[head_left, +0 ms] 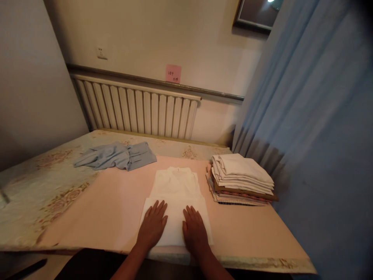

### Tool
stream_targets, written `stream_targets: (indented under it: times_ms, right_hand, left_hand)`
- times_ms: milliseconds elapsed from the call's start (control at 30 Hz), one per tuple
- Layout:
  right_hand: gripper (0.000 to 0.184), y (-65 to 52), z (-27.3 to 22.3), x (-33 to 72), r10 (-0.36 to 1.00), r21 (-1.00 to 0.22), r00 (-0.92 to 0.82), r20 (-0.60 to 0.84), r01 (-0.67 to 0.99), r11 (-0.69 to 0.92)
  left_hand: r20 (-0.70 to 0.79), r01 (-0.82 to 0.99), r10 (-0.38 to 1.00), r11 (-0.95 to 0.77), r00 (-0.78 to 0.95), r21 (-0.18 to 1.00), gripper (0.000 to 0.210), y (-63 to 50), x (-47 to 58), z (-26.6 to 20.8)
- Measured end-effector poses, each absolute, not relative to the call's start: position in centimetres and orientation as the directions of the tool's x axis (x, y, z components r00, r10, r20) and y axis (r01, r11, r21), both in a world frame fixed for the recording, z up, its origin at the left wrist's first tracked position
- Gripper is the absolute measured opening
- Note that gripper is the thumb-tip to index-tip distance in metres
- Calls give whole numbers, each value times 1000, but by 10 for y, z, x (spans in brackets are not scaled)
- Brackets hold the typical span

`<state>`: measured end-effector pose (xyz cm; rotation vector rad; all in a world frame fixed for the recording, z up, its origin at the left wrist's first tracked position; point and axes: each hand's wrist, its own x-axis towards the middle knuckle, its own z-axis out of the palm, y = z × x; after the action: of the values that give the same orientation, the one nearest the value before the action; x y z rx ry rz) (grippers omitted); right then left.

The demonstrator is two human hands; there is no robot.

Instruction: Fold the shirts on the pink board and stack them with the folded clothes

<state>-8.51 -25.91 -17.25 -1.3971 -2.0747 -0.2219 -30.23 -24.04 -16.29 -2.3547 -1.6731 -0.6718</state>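
Note:
A white shirt lies on a pink sheet, its lower part folded up toward the collar. Flat on the left side of the folded part rests my left hand, fingers stretched out. My right hand lies flat on the right side in the same way. Neither hand grips the cloth. Farther back on the left is a crumpled blue-grey garment. To the right of the shirt stands a stack of folded clothes, white ones on top and brown and patterned ones below.
The sheet covers part of a floral bedspread. Behind the bed is a white radiator, with a pink note on the wall above. A blue curtain hangs close on the right. The near edge runs just under my wrists.

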Motion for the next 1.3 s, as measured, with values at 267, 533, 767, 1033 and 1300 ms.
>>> stream_targets:
  times_ms: [267, 533, 767, 1033, 1300]
  right_hand:
    - [42, -259, -173, -84, 775, -184, -256, 578, 884, 430]
    - [42, -258, -174, -85, 776, -193, -251, 579, 882, 430]
    - [42, -257, -176, -84, 759, -202, -244, 604, 874, 442]
    - [42, -258, -173, -84, 774, -221, -246, 583, 869, 443]
    - [41, -257, -178, -84, 767, -188, -254, 590, 880, 437]
  left_hand:
    - [459, 931, 849, -348, 264, 108, 46, -240, -303, -165]
    - [445, 929, 858, -347, 258, 131, 47, -240, -303, -164]
    - [447, 930, 854, -351, 268, 112, 46, -240, -303, -163]
    - [405, 938, 872, -334, 274, 86, 47, -241, -303, -160]
    - [391, 936, 880, -334, 269, 109, 47, -242, -302, -160]
